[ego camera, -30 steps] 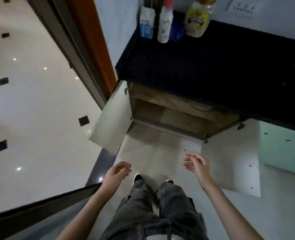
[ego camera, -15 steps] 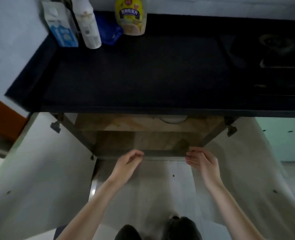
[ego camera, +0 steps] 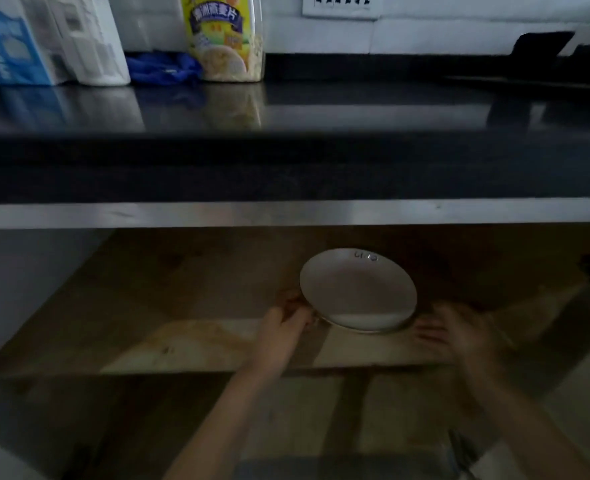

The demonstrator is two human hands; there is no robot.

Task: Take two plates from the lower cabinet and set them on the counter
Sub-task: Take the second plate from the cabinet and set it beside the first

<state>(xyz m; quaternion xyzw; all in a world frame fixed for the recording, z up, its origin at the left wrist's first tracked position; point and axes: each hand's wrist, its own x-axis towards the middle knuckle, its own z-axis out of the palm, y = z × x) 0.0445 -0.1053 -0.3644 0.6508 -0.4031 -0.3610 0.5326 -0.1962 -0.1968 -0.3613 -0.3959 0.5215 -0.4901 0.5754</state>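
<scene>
Plates on cabinet shelf, left hand gripping rim, right hand open alongside, blurred.

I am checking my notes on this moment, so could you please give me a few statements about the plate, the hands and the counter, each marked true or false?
1. The white plate is on the wooden shelf inside the cabinet. True.
2. The left hand is at the plate's left rim. True.
3. The right hand already holds a second plate. False: it is blurred, open and empty beside the plate's right rim.
4. A plate is already on the black counter. False: only the yellow-labelled jar, cartons and a blue cloth stand at its back.
5. Both hands reach under the counter. True.
</scene>
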